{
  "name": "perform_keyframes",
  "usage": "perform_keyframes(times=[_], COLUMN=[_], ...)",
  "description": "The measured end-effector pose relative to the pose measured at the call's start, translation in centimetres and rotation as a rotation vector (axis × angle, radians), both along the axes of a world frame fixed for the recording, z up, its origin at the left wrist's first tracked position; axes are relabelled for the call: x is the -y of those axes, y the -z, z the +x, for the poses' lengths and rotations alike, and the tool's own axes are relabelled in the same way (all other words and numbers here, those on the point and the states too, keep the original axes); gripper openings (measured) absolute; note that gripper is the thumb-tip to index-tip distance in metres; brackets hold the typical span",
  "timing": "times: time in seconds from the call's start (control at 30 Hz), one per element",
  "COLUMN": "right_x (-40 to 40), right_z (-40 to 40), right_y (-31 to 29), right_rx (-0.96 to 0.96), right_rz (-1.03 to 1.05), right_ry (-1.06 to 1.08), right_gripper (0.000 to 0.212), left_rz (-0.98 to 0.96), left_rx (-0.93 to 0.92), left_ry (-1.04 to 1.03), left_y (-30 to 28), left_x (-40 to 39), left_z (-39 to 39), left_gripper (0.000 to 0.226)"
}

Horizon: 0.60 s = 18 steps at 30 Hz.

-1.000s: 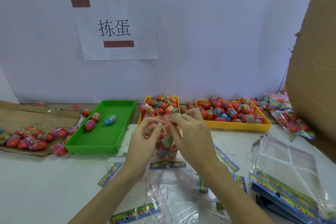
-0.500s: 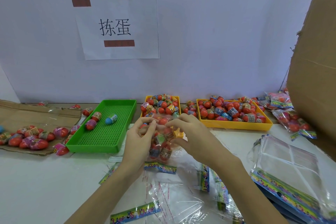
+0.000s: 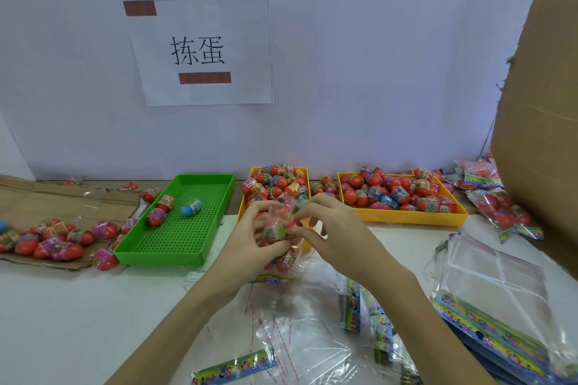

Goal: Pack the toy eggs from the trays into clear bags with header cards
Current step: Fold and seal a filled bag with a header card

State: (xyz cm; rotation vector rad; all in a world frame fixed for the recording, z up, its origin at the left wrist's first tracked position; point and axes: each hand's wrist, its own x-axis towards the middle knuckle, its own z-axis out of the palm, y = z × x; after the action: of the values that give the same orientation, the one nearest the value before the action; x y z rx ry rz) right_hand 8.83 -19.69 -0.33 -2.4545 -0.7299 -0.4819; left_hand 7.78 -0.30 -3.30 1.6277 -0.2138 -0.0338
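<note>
- Your left hand (image 3: 250,237) cups the filled clear bag (image 3: 280,236) from the side and below, its grip clamped on the bag so the toy eggs inside stay bunched and cannot roll out.
- Your right hand (image 3: 333,228) pinches the bag's open top, thumb and fingers together on the film; I judge you are gathering or folding the mouth to close it.
- The bag's header card (image 3: 270,279) hangs below your left grip, just above the tabletop (image 3: 78,306), which suggests the bag is held with its mouth away from you.
- Directly beyond both grips sits the nearer yellow tray (image 3: 242,208), heaped with eggs, so refills are a short reach.
- The second yellow tray (image 3: 406,218) lies beyond your right grip; the green tray (image 3: 175,228), nearly empty, lies to the left of your left grip.
- Loose empty bags (image 3: 312,337) lie on the tabletop beneath your wrists, ready for the next fill.
- A neat bag stack (image 3: 494,287) waits to the right of your right grip.
</note>
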Motion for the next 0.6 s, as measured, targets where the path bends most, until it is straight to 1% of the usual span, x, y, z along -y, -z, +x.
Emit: perform_keyframes(times=[0.17,0.23,0.3,0.37,0.43,0.5,0.57,0.6], right_x=[-0.25,-0.18,-0.10,-0.16,-0.40,-0.63,-0.83,-0.89], right_z=[-0.26,-0.27,-0.23,-0.34,-0.59,-0.79,-0.91,-0.91], right_y=[-0.22,-0.26,-0.31,-0.35,-0.29,-0.25,-0.23,-0.23], right_rx=[0.033,0.033,0.035,0.032,0.033,0.035,0.029,0.023], right_rz=[0.026,0.029,0.032,0.024,0.021,0.026,0.023,0.016], right_ry=[0.002,0.002,-0.002,-0.009,-0.021,-0.025,-0.019,-0.009], right_gripper=[0.018,0.015,0.013,0.012,0.015,0.018,0.022,0.025], left_rz=[-0.042,-0.049,-0.111,-0.161,-0.134,-0.050,-0.022,-0.024], left_rx=[-0.009,-0.013,-0.035,-0.053,-0.008,0.069,0.109,0.114], left_ry=[-0.034,-0.015,0.015,-0.029,-0.131,-0.192,-0.221,-0.239], left_y=[0.18,0.10,-0.22,-0.53,-0.56,-0.36,-0.37,-0.41], left_x=[0.01,-0.02,0.11,0.37,0.40,0.23,0.27,0.33], left_z=[0.09,0.20,0.15,-0.04,-0.12,-0.06,-0.09,-0.10], left_gripper=[0.049,0.048,0.046,0.039,0.025,0.013,0.007,0.008])
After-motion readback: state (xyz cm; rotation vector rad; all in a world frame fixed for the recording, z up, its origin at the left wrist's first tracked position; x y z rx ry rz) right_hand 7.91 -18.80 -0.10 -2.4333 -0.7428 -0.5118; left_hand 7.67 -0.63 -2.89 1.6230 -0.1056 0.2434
